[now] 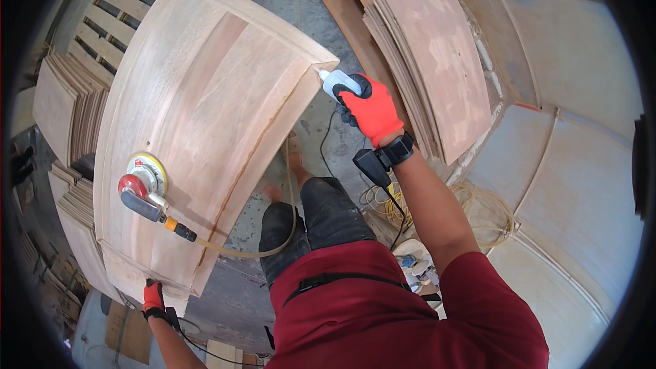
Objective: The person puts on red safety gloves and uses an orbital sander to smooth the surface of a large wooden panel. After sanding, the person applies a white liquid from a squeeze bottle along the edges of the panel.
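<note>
A large pale wooden panel (225, 75) with a raised frame lies in front of me. Along the inner edge of its near rail runs a brown glue-like line (240, 171). In a red and black glove, my right hand (372, 106) is closed round a translucent squeeze bottle (339, 84), its white nozzle at the panel's far right corner joint. My left hand (154, 296), gloved alike, grips the panel's lower left end, with the thumb side on top and the other fingers mostly hidden. A round orbital sander (142, 181) with a red top sits on the panel's left part.
From the sander an air hose (236, 253) loops over the panel's edge past my legs. Stacked wooden panels stand at left (72, 106) and right (441, 61). A slatted wooden pallet (116, 10) lies at the far left. Coiled yellow hose (393, 205) rests at right.
</note>
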Demonstrator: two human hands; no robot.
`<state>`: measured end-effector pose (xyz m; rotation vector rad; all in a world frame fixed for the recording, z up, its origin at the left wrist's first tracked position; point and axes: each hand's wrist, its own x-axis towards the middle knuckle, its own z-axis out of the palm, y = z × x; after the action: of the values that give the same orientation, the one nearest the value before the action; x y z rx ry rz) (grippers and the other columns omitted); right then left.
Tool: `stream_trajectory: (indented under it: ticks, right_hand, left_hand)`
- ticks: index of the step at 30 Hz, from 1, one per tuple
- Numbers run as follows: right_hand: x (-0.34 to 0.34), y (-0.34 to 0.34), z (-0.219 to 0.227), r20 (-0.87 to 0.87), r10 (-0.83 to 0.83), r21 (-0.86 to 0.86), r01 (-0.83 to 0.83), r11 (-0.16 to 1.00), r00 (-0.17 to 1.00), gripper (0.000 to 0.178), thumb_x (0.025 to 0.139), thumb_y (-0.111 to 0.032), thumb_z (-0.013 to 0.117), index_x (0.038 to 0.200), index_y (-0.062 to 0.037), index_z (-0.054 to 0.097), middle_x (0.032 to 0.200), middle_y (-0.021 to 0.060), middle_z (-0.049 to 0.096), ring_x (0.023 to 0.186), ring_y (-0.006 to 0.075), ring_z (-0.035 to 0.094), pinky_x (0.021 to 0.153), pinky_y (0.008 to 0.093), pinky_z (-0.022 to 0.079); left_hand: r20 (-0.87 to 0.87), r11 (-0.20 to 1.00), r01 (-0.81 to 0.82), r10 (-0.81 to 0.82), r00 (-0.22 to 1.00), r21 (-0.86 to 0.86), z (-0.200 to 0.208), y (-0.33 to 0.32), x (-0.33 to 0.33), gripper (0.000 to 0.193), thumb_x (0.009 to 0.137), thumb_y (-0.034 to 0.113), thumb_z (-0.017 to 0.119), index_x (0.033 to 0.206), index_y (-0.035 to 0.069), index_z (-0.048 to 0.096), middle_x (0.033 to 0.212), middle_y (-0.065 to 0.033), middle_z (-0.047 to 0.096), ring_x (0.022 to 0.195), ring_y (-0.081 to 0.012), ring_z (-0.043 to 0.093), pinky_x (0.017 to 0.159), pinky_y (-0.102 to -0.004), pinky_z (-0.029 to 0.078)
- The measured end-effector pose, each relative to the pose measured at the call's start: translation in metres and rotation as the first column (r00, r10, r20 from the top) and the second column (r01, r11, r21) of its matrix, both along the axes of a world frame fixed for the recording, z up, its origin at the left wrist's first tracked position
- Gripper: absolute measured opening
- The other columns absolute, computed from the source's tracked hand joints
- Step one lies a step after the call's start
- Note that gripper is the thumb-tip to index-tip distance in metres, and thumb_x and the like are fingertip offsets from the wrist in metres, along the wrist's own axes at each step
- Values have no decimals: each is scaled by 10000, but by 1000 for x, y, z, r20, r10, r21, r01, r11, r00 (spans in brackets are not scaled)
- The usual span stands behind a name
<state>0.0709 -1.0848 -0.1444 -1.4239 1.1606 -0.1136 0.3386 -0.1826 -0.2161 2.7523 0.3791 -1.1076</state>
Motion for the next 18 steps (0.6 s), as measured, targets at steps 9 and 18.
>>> stream_trajectory:
  ticks: [9, 18]
  right_hand:
    - [0, 24, 1, 42, 93, 25, -94, 995, 995, 220, 899, -187, 729, 1010, 0, 690, 738, 63, 684, 621, 122, 650, 569, 305, 518]
    - [0, 20, 6, 15, 39, -41, -39, 998, 999, 208, 903, -179, 731, 1027, -16, 697, 757, 53, 689, 619, 118, 643, 569, 302, 512]
  left_hand:
    - [-148, 998, 9, 1, 989, 64, 10, -11, 7, 401, 911, 243, 644, 1189, -45, 622, 1002, -225, 702, 885, -353, 631, 802, -435, 505]
    - [4, 993, 101, -101, 995, -64, 0, 5, 3, 192, 923, 294, 632, 848, 136, 552, 573, -4, 386, 423, -155, 357, 422, -368, 279]
